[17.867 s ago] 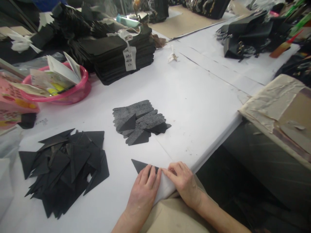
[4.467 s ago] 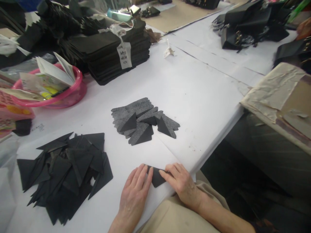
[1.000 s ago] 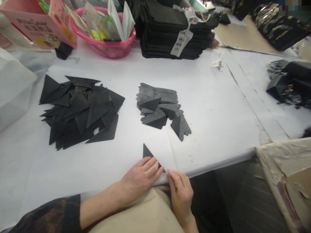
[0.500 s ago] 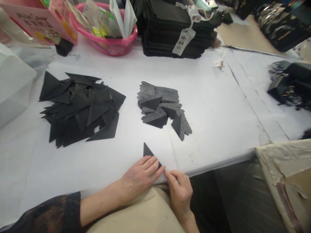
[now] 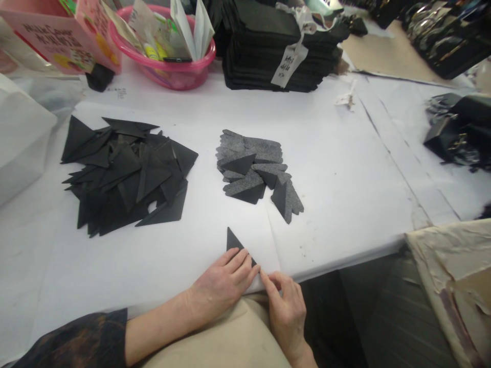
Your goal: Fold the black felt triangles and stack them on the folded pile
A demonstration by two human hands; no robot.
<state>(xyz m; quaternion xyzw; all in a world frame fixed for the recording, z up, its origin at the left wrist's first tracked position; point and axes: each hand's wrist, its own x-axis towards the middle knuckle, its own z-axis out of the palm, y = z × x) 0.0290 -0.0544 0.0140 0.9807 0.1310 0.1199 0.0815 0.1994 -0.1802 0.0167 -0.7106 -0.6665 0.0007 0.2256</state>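
A dark triangular piece (image 5: 232, 240) lies at the table's front edge, one point showing beyond my fingers. My left hand (image 5: 222, 281) rests flat across it, fingers side by side and pressing it down; the thumb is hidden. At the piece's near corner, my right hand (image 5: 287, 309) is closed in a pinch, thumb and index fingertips at the tip. Farther back sits a small group of grey speckled pieces with jagged ends (image 5: 264, 148), some with black folded-over parts. To the left is a heap of black triangular pieces (image 5: 126, 179).
White paper covers the table (image 5: 337, 179). Along the back stand a pink box (image 5: 57, 36), a pink basket (image 5: 172, 76) with pens and papers, and a tagged black stack (image 5: 264, 56). Black items with metal parts (image 5: 460, 133) lie right. A cloth-covered edge (image 5: 441, 266) is at lower right.
Both hands keep nearly the same place on the triangular piece. The view has shifted very slightly; the heap and the group of grey pieces are unchanged.
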